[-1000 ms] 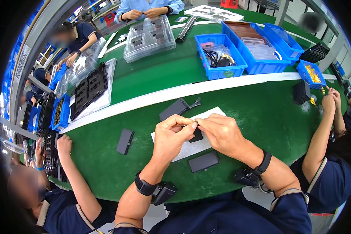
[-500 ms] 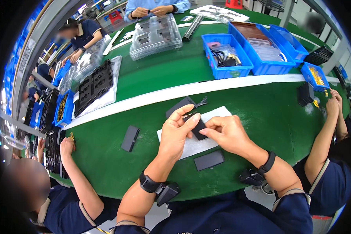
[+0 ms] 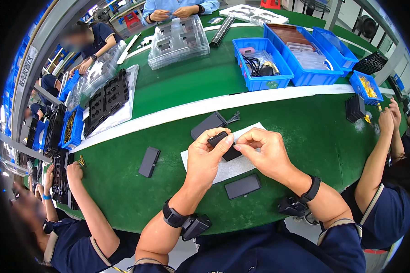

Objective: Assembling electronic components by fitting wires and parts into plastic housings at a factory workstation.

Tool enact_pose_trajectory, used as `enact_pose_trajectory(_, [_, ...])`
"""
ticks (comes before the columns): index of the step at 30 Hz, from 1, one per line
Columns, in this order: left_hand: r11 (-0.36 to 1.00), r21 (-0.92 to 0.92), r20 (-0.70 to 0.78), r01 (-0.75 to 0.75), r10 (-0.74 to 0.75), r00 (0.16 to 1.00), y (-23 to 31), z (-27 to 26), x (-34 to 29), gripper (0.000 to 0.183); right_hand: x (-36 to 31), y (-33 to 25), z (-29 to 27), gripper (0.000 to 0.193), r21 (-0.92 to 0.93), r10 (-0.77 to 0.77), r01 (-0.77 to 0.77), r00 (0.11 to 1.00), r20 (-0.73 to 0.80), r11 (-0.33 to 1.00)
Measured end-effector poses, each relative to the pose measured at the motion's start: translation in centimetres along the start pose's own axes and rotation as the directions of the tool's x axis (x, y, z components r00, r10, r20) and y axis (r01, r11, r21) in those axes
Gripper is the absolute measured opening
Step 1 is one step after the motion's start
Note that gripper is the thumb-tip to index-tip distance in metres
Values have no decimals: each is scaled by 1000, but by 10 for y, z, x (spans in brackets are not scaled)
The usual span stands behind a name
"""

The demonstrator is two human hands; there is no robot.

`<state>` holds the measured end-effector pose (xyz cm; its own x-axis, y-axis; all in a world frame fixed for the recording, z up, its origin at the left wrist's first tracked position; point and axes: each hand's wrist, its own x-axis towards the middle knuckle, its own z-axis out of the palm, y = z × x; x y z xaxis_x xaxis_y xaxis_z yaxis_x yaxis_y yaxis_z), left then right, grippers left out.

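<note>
A small black rectangular case (image 3: 233,154) is tilted between my hands above a white sheet (image 3: 229,174). My left hand (image 3: 206,159) grips it, thumb across its upper face and fingers behind. The thumb and forefinger of my right hand (image 3: 265,154) pinch at its right edge; whether a smaller piece sits between those fingertips is hidden. Similar black cases lie around the sheet: one (image 3: 149,162) to the left, another (image 3: 243,186) at the near side. Beyond my left hand is a dark case (image 3: 207,126) with a bundle of black cable ends (image 3: 233,118) beside it.
A white strip (image 3: 182,116) crosses the green table (image 3: 114,191). Past it stand blue bins (image 3: 269,83), clear plastic trays (image 3: 180,45) and a black moulded tray (image 3: 107,100). Co-workers' arms (image 3: 93,207) work at both sides. A stack of black pieces (image 3: 355,109) stands at the right.
My right thumb has slid from the case's face toward its upper right edge. My left fingers have curled closer around the case. The view has shifted slightly.
</note>
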<state>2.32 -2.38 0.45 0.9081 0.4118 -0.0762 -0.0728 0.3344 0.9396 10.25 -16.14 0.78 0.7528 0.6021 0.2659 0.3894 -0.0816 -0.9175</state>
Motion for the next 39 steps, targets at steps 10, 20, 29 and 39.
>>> enact_pose_trajectory(10, [996, 42, 24, -83, 82, 996, 0, 1, 2, 30, 9, 6, -11, 17, 201, 133, -161, 980, 145, 966])
enact_pose_trajectory(20, [520, 771, 454, -367, -46, 890, 4, 18, -14, 26, 21, 5, -26, 28, 229, 233, -224, 972, -11, 947])
enact_pose_trajectory(29, [671, 689, 471, -274, -126, 873, 8, 3, -14, 30, 17, 14, -17, 24, 223, 192, -183, 981, -20, 958])
enact_pose_trajectory(39, [233, 942, 137, -244, 397, 908, 11, -45, 23, 36, 10, 18, -6, 17, 109, 186, -200, 974, 126, 974])
